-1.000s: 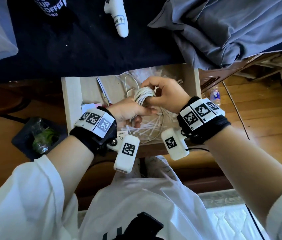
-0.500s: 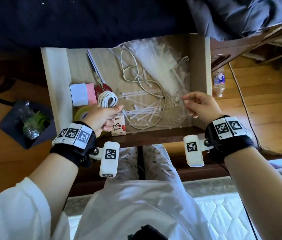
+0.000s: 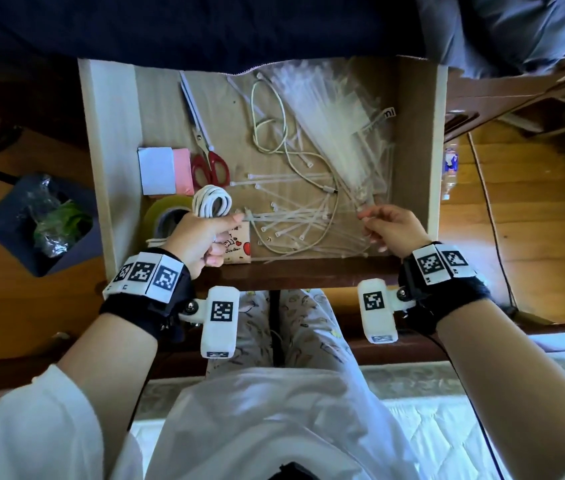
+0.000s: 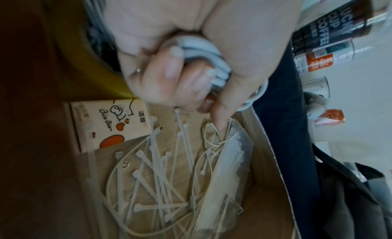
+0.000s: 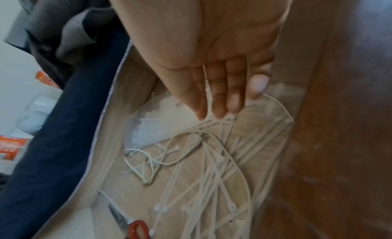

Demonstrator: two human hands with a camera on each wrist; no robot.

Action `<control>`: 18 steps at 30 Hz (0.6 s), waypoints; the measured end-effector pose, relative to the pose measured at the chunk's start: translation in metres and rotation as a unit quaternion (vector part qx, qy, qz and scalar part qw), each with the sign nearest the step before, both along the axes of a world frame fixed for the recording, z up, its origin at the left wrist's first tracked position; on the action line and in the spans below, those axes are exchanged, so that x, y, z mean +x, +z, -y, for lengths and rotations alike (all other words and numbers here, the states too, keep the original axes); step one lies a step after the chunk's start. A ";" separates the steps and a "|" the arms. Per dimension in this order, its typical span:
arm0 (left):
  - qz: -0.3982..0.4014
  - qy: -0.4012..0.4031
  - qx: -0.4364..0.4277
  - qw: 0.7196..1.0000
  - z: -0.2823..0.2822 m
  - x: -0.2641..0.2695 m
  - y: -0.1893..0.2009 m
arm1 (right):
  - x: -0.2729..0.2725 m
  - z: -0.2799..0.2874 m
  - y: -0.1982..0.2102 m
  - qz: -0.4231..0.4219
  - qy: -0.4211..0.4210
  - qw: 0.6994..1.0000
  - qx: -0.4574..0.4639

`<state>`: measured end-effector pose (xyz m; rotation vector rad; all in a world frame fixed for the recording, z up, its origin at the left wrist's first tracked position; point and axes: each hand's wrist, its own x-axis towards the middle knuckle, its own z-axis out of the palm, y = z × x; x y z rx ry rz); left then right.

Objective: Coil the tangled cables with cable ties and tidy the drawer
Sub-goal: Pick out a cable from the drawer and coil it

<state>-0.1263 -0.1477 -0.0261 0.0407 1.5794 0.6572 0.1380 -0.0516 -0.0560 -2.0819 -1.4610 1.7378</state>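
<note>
The open wooden drawer (image 3: 111,150) lies in front of me. My left hand (image 3: 220,230) grips a coiled white cable (image 3: 211,202) at the drawer's front left; the left wrist view shows the fingers (image 4: 169,69) wrapped round the coil (image 4: 210,58). Over the front right, my right hand (image 3: 366,218) pinches the end of a cable tie between thumb and fingertips (image 5: 218,108). Loose white cable ties (image 3: 295,220) and a thin cream cable (image 3: 274,126), still uncoiled, lie between the hands. A clear bag of ties (image 3: 329,109) sits at the back right.
Red-handled scissors (image 3: 205,143), white and pink note pads (image 3: 158,171), a tape roll (image 3: 163,213) and a small printed packet (image 3: 239,244) fill the drawer's left side. Dark cloth (image 3: 205,26) overhangs the back. A bin (image 3: 42,220) stands on the floor to the left, a bottle (image 3: 449,168) to the right.
My right hand let go of the coil and moved to the ties at the front right. My left hand carried the coil to the front left.
</note>
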 end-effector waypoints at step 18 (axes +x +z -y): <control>0.028 -0.011 -0.027 0.999 -0.017 0.000 0.010 | -0.020 -0.005 -0.006 0.174 0.305 0.915 -0.196</control>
